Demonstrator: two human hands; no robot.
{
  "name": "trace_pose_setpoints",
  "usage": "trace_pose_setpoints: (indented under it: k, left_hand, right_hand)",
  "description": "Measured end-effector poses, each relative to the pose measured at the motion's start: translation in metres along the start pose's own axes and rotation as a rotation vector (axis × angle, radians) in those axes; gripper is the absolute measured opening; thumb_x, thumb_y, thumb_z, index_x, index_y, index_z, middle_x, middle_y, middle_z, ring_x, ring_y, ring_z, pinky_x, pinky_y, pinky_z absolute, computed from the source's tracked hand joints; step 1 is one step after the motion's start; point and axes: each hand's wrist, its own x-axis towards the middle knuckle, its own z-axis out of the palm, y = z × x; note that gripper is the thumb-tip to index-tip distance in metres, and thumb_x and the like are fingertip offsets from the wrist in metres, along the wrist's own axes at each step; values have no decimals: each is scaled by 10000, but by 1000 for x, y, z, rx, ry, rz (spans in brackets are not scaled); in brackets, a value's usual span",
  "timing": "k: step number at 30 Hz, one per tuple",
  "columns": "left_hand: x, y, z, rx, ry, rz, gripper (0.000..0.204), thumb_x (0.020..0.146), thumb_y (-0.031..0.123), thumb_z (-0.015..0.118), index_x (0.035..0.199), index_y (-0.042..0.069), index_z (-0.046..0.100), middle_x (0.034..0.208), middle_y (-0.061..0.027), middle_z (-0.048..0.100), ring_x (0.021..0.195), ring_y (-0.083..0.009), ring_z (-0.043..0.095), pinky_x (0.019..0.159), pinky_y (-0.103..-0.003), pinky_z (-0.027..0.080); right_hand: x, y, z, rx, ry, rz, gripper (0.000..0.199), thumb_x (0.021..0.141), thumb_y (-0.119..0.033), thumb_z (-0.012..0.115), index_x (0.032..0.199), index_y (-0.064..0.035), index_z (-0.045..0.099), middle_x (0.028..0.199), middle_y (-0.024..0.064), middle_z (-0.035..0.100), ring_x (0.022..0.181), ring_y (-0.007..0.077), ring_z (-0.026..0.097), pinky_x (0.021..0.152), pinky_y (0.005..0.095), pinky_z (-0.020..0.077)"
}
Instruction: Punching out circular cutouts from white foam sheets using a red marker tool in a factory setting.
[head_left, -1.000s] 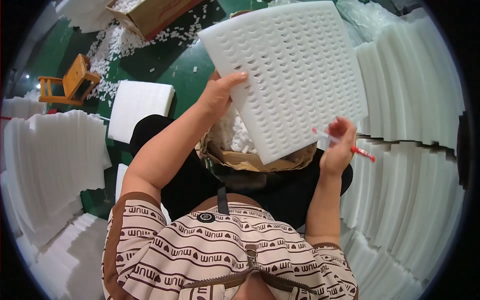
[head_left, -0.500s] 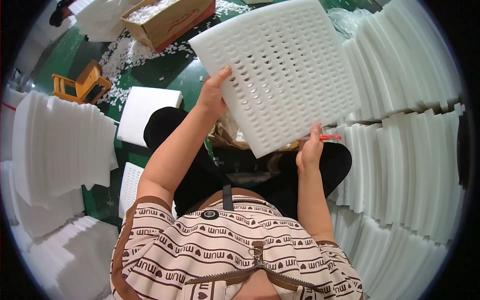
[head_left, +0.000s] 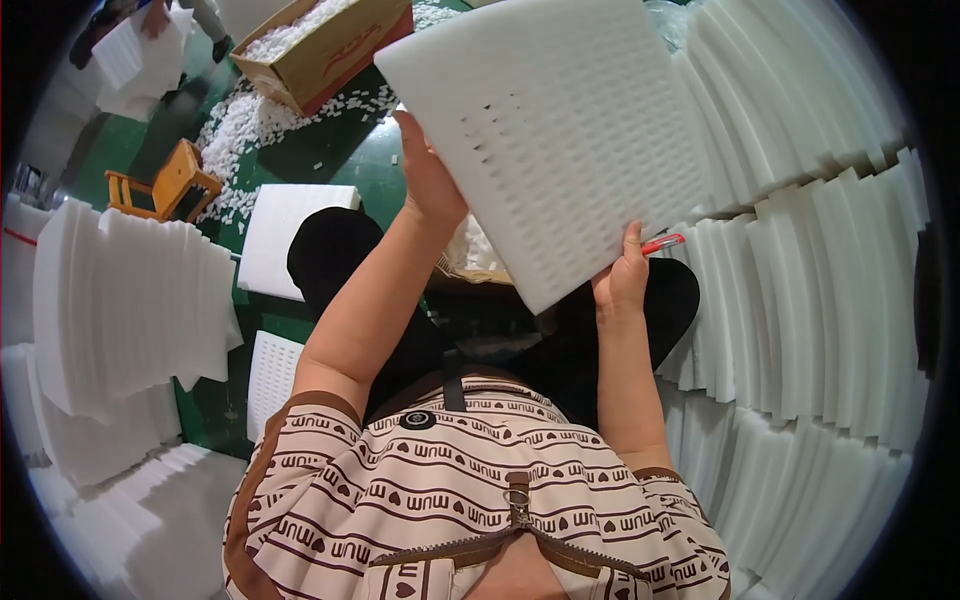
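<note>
Both hands hold 1 big white foam sheet [head_left: 570,130] with holes. The left hand [head_left: 432,185] grips its left edge. The right hand [head_left: 620,280] pinches its bottom edge and a red pen [head_left: 662,243], mostly hidden.

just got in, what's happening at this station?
A seated person holds up a white perforated foam sheet with both bare hands. The left hand grips its left edge; the right hand holds the lower corner along with a red pen. Stacks of white foam sheets stand on both sides. A cardboard box sits on the green floor, foam bits scattered around it.
</note>
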Motion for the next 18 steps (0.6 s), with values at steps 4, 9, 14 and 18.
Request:
trace_pose_setpoints:
  k: [4, 9, 14, 18]
  left_hand:
    - [8, -6, -12, 337, 74, -56, 766, 867, 688, 362, 1382, 122, 369, 1331, -124, 480, 1107, -245, 522, 931, -403, 412]
    - [10, -44, 26, 668, 61, 267, 326, 952, 398, 491, 917, 90, 594, 814, -11, 583, 658, -137, 504, 596, -274, 430]
    - [-2, -70, 21, 1332, -8, 454, 350, 925, 274, 494, 653, 59, 535, 572, -39, 527, 505, -203, 455, 493, -325, 388]
    - [-5, -96, -7, 1496, -14, 279, 318, 906, 283, 508, 689, 55, 551, 604, -72, 553, 528, -253, 479, 511, -351, 401]
  right_hand:
    - [15, 19, -12, 59, 61, 142, 344, 954, -276, 516, 1181, -17, 497, 1152, 122, 592, 1009, 216, 611, 843, 319, 516]
    - [20, 30, 2, 62, -11, 346, 299, 949, -221, 523, 1172, -22, 516, 1087, 115, 604, 919, 191, 618, 773, 293, 515]
    - [11, 2, 51, -721, -17, 99, 310, 905, -163, 564, 1179, -26, 516, 1001, 119, 600, 801, 167, 585, 681, 272, 480]
    - [88, -7, -22, -169, -439, 195, 462, 904, -283, 561, 1277, -37, 443, 988, 108, 593, 832, 187, 571, 724, 311, 475]
